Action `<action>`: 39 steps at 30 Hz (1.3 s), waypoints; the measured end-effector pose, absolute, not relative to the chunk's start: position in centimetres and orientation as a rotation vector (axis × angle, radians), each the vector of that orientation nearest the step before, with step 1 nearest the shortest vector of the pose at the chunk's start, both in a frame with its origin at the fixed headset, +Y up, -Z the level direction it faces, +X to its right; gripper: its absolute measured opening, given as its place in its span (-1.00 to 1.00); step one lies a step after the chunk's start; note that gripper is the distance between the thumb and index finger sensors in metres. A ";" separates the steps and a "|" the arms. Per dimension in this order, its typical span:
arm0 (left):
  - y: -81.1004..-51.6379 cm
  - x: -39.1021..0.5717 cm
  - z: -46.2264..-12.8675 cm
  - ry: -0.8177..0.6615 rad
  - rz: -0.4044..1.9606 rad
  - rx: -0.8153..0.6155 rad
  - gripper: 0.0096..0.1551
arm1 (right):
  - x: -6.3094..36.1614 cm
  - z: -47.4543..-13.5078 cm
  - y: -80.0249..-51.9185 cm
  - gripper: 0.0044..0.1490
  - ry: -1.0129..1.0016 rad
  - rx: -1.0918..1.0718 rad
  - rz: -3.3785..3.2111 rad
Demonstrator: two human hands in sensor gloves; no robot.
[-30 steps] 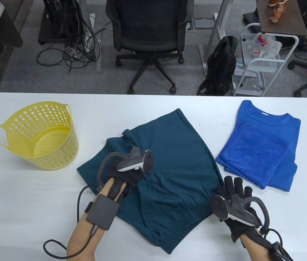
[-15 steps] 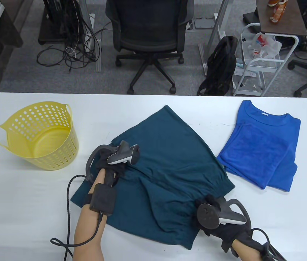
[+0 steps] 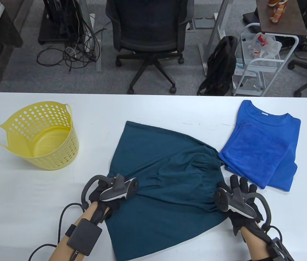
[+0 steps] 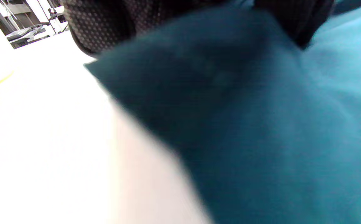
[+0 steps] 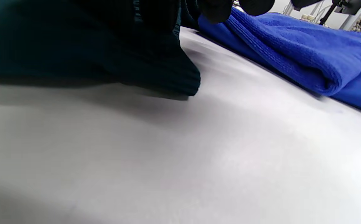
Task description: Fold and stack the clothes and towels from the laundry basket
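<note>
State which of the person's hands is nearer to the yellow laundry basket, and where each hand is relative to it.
Left. The left hand grips the teal garment just right of and nearer the person than the yellow laundry basket. The right hand is far across, beside the blue stack.

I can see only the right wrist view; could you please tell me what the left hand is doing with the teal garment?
Observer: The left hand has its grip closed on the teal garment at its left edge.
Operator: Is anything left in the basket?
Observer: The yellow basket shows only its bare floor.
Operator: What lies under the blue towel?
Observer: A folded blue shirt, collar toward the far edge.
</note>
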State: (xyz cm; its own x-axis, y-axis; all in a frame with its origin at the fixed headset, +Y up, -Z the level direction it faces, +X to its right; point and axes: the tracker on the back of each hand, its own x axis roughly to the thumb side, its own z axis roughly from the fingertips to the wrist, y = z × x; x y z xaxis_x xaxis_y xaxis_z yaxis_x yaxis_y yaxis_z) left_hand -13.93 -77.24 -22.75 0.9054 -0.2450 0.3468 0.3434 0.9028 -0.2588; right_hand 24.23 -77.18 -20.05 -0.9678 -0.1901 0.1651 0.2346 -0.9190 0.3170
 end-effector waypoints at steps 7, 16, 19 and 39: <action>-77.4 -15.9 -21.4 -0.236 -0.243 -0.317 -0.32 | 23.9 -19.6 -77.3 -0.13 -0.512 -0.305 -2.918; -76.7 -17.0 -23.6 -0.136 -0.199 -0.374 -0.02 | 25.0 -19.6 -76.3 -0.10 -0.441 -0.367 -3.026; -74.7 -18.5 -20.9 -0.267 -0.063 -0.279 0.06 | 26.8 -19.3 -75.0 -0.19 -0.550 -0.524 -3.149; -76.9 -22.8 -19.0 -0.297 1.225 -0.513 -0.50 | 29.5 -20.7 -76.1 -0.45 -0.368 -0.790 -3.968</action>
